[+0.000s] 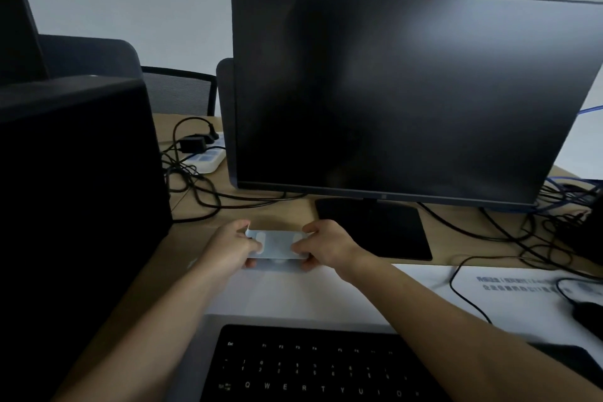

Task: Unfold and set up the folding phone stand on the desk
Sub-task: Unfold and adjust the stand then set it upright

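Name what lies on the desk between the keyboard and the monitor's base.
In the head view, the white phone stand, gripped at its ends by the left hand and right hand, lies between keyboard and monitor base.

Both bare forearms reach forward; the left hand [230, 246] and right hand [328, 245] face each other, fingers seemingly curled in a pinch.

The keyboard [313, 365] at six o'clock shows Esc and Q W E R T Y U I O; print on the white mat [522, 284] at four o'clock is too blurred to read.
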The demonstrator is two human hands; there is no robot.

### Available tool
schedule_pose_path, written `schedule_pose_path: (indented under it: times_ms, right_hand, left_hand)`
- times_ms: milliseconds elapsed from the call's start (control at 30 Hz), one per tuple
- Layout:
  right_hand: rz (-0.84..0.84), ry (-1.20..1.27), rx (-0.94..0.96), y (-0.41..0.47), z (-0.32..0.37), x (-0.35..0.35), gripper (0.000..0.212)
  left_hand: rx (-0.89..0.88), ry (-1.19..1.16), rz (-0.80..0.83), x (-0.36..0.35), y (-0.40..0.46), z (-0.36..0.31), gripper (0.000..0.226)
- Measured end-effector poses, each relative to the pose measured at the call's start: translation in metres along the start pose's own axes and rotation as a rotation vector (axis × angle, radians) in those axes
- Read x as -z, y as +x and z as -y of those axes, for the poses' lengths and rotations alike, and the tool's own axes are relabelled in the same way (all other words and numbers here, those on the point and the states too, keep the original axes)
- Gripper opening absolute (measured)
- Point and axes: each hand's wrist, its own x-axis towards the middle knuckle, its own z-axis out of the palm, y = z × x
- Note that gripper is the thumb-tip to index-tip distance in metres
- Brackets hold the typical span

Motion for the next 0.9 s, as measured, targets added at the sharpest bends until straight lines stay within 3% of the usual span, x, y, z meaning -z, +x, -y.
schedule_pose_path:
  times_ms: [700,900]
  right_hand:
    - [0.061,0.072,0.009,-0.017,-0.01,-0.01,0.05]
    - [0.08,0.088,0.011,-0.023,-0.006,-0.011,0.064]
  left_hand:
    - [0.018,-0.024,0.005,0.018,-0.039,0.013,0.063]
    - [0.015,-0.084,0.08,0.021,-0.044,0.01,0.071]
